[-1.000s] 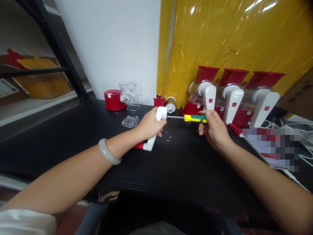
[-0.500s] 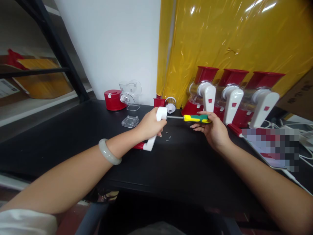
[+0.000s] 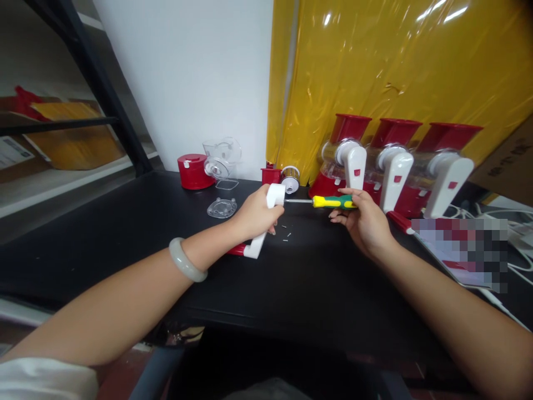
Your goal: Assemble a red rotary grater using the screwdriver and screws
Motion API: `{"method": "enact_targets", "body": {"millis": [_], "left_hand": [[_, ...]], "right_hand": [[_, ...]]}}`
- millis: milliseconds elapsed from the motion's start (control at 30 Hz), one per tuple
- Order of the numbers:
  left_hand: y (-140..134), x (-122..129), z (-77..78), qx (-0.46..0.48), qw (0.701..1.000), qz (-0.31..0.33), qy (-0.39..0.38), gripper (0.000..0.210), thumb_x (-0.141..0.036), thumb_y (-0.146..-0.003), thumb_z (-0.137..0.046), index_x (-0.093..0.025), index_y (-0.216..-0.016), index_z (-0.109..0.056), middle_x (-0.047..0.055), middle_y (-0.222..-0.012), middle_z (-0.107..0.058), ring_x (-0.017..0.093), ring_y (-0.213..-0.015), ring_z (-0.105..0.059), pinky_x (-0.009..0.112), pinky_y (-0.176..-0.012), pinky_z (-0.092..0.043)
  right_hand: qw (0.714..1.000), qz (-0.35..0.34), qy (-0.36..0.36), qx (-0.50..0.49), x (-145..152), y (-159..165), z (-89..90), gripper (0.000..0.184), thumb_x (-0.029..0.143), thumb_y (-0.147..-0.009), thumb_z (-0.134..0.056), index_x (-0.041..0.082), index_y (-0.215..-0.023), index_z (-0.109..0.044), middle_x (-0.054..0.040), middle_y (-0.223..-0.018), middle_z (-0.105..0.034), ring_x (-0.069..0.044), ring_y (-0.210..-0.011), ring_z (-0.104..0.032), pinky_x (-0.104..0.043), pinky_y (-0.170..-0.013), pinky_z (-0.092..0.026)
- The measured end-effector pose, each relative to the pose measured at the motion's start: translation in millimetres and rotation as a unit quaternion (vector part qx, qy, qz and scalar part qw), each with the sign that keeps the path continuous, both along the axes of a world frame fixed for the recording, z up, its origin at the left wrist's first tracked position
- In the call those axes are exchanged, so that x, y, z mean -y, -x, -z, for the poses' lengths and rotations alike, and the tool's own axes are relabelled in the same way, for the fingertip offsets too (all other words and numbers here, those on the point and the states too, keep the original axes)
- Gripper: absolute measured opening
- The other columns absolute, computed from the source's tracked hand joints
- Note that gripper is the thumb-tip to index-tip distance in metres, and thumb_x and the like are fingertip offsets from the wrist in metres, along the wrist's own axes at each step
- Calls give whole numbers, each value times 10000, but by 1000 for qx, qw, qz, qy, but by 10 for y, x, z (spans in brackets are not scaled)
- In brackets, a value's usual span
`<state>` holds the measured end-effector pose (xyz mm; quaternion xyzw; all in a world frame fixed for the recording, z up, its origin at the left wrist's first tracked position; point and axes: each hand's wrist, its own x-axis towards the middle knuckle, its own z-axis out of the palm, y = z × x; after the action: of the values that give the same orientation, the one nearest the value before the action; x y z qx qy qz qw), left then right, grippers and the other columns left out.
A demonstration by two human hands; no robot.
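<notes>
My left hand [image 3: 257, 213] is wrapped round a white crank handle [image 3: 275, 194] with a red grip [image 3: 238, 250] at its lower end. In my right hand [image 3: 363, 221] is a screwdriver [image 3: 335, 202] with a yellow and green handle, held level by its end between thumb and fingers. The screwdriver's shaft points left and its tip meets the white end of the crank; whether a screw sits there is hidden. Several small screws [image 3: 287, 235] lie on the black table [image 3: 291, 278] just below the crank.
Behind my left hand are a red base [image 3: 195, 171], a clear plastic housing [image 3: 224, 158] and a clear flat part [image 3: 222, 208]. A drum grater [image 3: 290, 179] lies by a red piece [image 3: 271, 174]. Three rotary graters [image 3: 353, 161] stand at right, near a phone [image 3: 453, 255] and white cables [image 3: 520, 244].
Both hands stay nearly in place, the screwdriver still against the crank. The fingers of my right hand have shifted slightly on the handle.
</notes>
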<state>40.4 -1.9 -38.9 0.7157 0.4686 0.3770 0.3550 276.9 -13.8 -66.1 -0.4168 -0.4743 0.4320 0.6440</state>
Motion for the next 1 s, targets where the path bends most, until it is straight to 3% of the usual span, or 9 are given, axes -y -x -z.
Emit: {"method": "enact_targets", "body": {"millis": [667, 900, 1000], "left_hand": [[0, -17, 9, 12, 1000, -1, -5, 217, -112, -776, -538, -188, -960, -452, -46, -573, -575, 168, -412, -596, 247, -399, -485], [2, -6, -4, 7, 1000, 1, 0, 232, -107, -776, -542, -183, -979, -460, -35, -587, -580, 162, -415, -591, 247, -409, -481], [5, -2, -4, 2, 1000, 4, 3, 236, -109, -778, -548, -182, -984, -458, -29, -601, -585, 161, -419, -592, 248, -412, -481]], "right_hand": [[1000, 6, -25, 11, -22, -28, 33, 292, 479, -810, -643, 250, -969, -557, 47, -675, -572, -98, -520, -583, -249, -520, -506], [996, 34, -56, 65, -25, -6, 61, 339, 556, -865, -546, 222, -921, -564, 88, -449, -461, -83, -343, -442, -291, -518, -524], [997, 44, -32, 61, -22, 0, 55, 359, 560, -895, -467, 217, -946, -557, 73, -455, -486, -103, -353, -475, -315, -528, -534]]}}
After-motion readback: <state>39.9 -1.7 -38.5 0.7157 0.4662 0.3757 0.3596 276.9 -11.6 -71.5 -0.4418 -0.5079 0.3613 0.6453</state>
